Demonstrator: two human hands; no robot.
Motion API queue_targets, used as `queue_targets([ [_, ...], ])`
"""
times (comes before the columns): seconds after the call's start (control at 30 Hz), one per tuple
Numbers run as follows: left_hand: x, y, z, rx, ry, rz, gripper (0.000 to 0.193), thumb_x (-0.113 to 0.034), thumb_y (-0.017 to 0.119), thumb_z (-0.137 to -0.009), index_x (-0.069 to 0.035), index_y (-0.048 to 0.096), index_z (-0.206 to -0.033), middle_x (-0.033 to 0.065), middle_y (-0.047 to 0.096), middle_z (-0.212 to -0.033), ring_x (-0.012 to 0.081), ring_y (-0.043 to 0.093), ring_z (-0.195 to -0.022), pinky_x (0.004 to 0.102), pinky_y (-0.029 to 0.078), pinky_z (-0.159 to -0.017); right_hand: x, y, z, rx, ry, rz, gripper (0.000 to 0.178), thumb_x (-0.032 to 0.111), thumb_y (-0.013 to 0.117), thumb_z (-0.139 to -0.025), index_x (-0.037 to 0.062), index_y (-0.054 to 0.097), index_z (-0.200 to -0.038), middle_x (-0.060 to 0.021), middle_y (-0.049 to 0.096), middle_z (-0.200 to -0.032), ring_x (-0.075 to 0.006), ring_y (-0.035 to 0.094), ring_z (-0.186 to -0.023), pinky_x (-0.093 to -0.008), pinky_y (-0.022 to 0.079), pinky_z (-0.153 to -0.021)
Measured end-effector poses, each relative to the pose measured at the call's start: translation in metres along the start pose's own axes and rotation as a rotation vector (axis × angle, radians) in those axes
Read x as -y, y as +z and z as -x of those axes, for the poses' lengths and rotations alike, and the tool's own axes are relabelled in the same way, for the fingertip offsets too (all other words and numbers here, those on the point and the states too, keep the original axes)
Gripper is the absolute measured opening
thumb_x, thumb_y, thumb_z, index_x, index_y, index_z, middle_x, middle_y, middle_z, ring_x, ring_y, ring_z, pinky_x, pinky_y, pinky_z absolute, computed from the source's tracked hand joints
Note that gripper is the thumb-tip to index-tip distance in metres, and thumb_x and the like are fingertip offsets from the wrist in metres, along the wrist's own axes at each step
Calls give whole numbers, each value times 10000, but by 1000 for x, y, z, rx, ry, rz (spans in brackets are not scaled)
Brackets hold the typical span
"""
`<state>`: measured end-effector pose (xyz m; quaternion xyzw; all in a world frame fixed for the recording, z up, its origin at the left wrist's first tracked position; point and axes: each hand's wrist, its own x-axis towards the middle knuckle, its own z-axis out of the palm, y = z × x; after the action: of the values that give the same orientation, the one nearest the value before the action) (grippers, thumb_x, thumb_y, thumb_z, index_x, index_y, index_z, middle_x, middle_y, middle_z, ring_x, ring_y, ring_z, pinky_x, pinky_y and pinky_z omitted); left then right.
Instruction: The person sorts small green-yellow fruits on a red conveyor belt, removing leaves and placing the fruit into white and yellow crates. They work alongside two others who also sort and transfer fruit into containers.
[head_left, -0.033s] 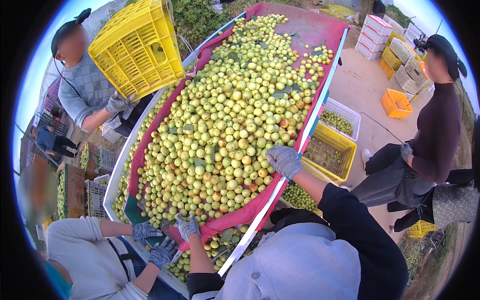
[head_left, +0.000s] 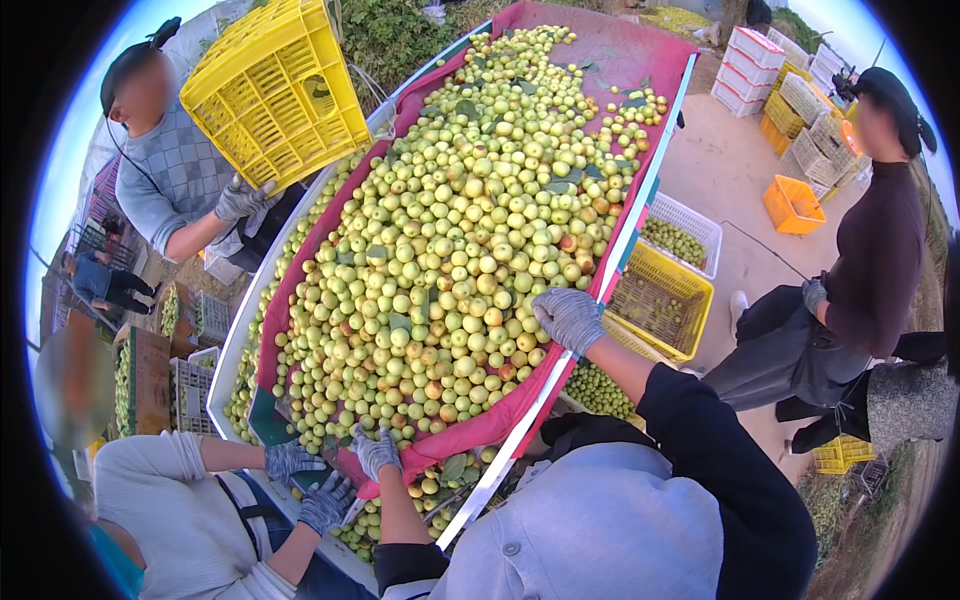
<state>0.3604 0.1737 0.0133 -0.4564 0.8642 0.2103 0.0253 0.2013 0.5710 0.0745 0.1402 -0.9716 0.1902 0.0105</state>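
A slanted metal sorting tray lined with pink cloth (head_left: 465,437) holds a heap of small, round, green-yellow fruit (head_left: 450,260) with loose leaves. At its near left corner, my left hand (head_left: 376,453) in a grey glove touches the lowest fruit, fingers apart. My right hand (head_left: 568,320), gloved too, lies over the right rim (head_left: 528,425), its fingers bent across the cloth's edge beside the fruit; nothing shows held in it. More fruit (head_left: 430,497) lies below the cloth's near end.
A co-worker's gloved hands (head_left: 325,500) are just left of mine. Across the tray, another person holds up a tilted yellow crate (head_left: 280,95). Along the right side stand a yellow crate (head_left: 695,340) and a white crate (head_left: 712,235); two people are beyond.
The co-worker's raised yellow crate has shifted very slightly to the right. My hands stay in place.
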Motion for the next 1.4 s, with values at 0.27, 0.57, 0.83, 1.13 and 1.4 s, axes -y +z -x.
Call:
queue_targets([
  [0.27, 2, -1, 0, -14, 15, -10, 648, -351, 661, -865, -176, 412, -1436, 256, 351, -1496, 384, 529, -1233, 432, 451, -998, 4, 5, -61, -4, 34, -20, 568, 293, 660, -854, 118, 475, -1361, -123, 501, -1348, -303, 482, -1259, -422, 412, -1054],
  [0.57, 1, 1, -1, -59, -25, 72, 574, -314, 663, -869, -134, 484, -1384, 200, 412, -1466, 344, 499, -1265, 410, 428, -1026, 10, 17, -123, 111, 128, 0, 534, 444, 686, -821, 121, 574, -1232, -133, 562, -1221, -297, 568, -1157, -447, 487, -942],
  [0.83, 5, 6, -4, -121, 24, 78, 529, -332, 623, -899, -72, 512, -1346, 206, 473, -1411, 343, 481, -1279, 401, 404, -1049, -19, 29, -152, -162, 12, 146, 232, 228, 656, -847, 128, 639, -1056, -107, 593, -1067, -304, 582, -998, -431, 506, -855],
  [1.13, 4, 9, -6, -137, -6, 141, 449, -212, 641, -883, -63, 551, -1297, 154, 513, -1361, 324, 524, -1217, 394, 422, -1023, -70, -4, -144, -797, 12, 15, 264, 171, 718, -799, 78, 641, -1034, -110, 625, -1039, -303, 580, -1005, -414, 463, -917],
  [1.4, 5, 9, -7, -115, -21, 118, 452, -221, 642, -883, -80, 551, -1303, 147, 506, -1376, 327, 519, -1227, 393, 420, -1028, -57, 17, -148, -204, 6, 180, 260, 276, 678, -832, 120, 675, -1040, -107, 635, -995, -292, 591, -1004, -418, 446, -942],
])
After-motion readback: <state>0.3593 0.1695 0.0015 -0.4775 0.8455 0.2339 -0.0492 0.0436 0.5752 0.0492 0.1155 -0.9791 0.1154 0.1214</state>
